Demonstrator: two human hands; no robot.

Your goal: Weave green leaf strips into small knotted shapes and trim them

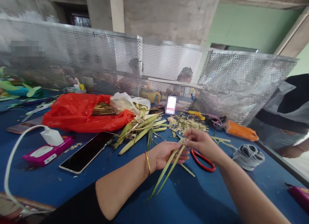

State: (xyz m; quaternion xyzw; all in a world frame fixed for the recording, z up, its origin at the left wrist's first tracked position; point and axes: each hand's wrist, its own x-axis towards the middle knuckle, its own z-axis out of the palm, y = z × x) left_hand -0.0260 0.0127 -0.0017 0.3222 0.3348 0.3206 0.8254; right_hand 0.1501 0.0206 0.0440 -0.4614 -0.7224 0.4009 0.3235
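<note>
Two long green leaf strips (166,167) run from between my hands down toward the table's near side, their narrow ends hanging loose. My left hand (166,155), with a gold bangle at the wrist, is closed on the strips, palm partly up. At their upper end my right hand (199,142) pinches them with thumb and fingers; the exact grip point is small and partly hidden. Under and beside my right hand lie red-handled scissors (204,161), their blades mostly covered. A short loose strip (187,170) rests on the table just below my hands.
Left of my hands are a pile of leaves (140,130), a red plastic bag (72,113), a dark phone (87,153) and a pink power strip (48,150). Behind lie scraps (185,122); rightward, a wrapped roll (249,156) and an orange packet (241,130). A perforated screen (169,61) borders the blue table.
</note>
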